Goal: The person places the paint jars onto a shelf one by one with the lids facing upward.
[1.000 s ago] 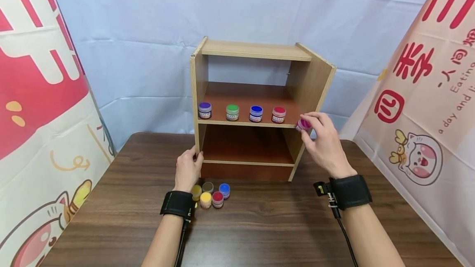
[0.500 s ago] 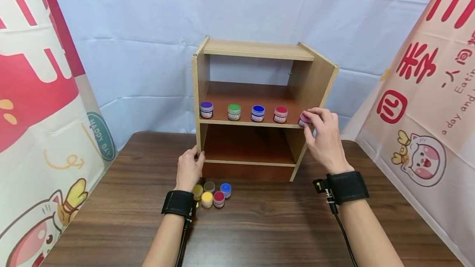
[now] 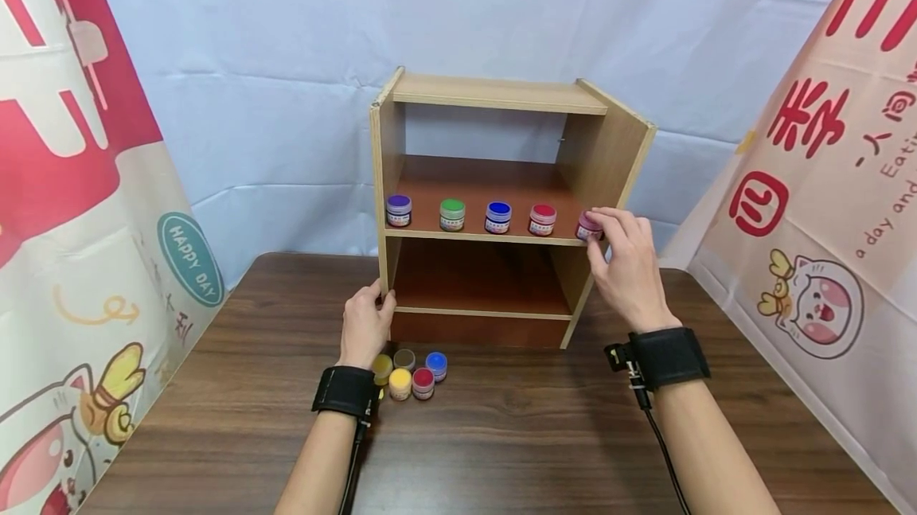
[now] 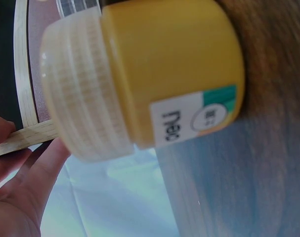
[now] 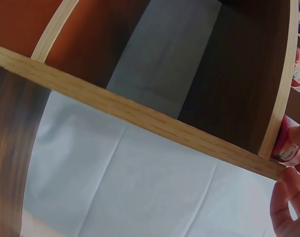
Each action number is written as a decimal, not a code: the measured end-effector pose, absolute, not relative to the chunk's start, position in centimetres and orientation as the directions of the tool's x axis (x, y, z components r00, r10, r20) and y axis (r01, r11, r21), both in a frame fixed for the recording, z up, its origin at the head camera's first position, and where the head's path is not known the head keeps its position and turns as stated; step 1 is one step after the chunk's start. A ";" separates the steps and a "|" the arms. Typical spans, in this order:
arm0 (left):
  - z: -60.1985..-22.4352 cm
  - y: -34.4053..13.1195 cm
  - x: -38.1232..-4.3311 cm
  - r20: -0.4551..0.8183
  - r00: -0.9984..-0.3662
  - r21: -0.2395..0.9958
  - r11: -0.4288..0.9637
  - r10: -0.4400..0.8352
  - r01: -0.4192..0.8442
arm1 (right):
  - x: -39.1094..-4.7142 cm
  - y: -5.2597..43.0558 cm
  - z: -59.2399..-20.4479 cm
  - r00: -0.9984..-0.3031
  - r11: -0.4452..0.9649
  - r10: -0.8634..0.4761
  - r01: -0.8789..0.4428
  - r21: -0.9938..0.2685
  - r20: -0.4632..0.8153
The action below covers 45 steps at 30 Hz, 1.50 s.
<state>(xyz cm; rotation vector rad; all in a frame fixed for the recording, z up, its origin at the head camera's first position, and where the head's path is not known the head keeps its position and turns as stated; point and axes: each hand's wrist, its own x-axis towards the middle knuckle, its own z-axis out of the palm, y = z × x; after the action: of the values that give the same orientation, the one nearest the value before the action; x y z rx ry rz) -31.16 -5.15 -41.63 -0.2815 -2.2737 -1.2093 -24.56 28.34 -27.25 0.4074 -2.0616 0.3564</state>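
A small wooden shelf unit [image 3: 499, 95] stands on the table. My right hand [image 3: 630, 275] pinches a magenta paint jar [image 3: 587, 228] at the right end of the middle board, against the side panel. In the right wrist view that jar [image 5: 287, 150] sits at the board's front corner, partly covered by fingers. Along the same board edge stand a purple-lidded jar [image 3: 399, 212], a green one [image 3: 452, 215], a blue one [image 3: 497, 218] and a red one [image 3: 542, 220]. My left hand [image 3: 364, 329] grips the lower left side panel, with the thumb on its front edge.
On the dark wooden table [image 3: 516, 451], several more jars cluster by the left wrist, among them a yellow jar [image 3: 400, 384], a red jar [image 3: 423, 384] and a light blue jar [image 3: 436, 366]. A yellow jar [image 4: 174, 74] looms close in the left wrist view. Cloth hangs behind and on both sides.
My right hand has brought the magenta jar from tilted in front of the board's right end to upright on the board. The left hand has kept its grip on the side panel.
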 end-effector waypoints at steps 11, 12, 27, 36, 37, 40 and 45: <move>-41.8 -5.1 -31.3 0.561 -0.825 0.695 0.582 -0.070 0.423 | -24.9 28.4 -27.7 -0.468 0.903 -0.123 -0.420 -0.097 0.875; -41.8 -5.1 -31.3 0.563 -0.823 0.693 0.583 -0.071 0.424 | -24.9 28.4 -27.8 -0.472 0.905 -0.125 -0.416 -0.095 0.873; -41.8 -5.2 -31.3 0.559 -0.826 0.695 0.583 -0.072 0.420 | -24.7 28.4 -28.3 -0.493 0.915 -0.130 -0.395 -0.088 0.860; -41.8 -5.1 -31.3 0.556 -0.828 0.692 0.592 -0.073 0.413 | -24.6 28.3 -28.4 -0.496 0.915 -0.125 -0.392 -0.093 0.859; -41.8 -5.1 -31.3 0.557 -0.827 0.692 0.592 -0.073 0.413 | -24.6 28.4 -28.4 -0.498 0.916 -0.124 -0.391 -0.095 0.859; -41.9 -5.2 -31.3 0.558 -0.827 0.691 0.592 -0.072 0.415 | -24.6 28.4 -28.5 -0.500 0.917 -0.118 -0.387 -0.099 0.858; -41.9 -5.1 -31.4 0.566 -0.821 0.690 0.588 -0.074 0.423 | -24.6 28.3 -28.4 -0.496 0.915 -0.116 -0.390 -0.102 0.860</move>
<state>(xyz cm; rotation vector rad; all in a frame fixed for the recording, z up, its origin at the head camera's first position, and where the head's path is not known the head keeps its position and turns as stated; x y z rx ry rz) -31.42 -5.15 -41.88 -0.2770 -2.2661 -1.1850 -24.60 28.34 -28.40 0.3619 -2.0816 0.3489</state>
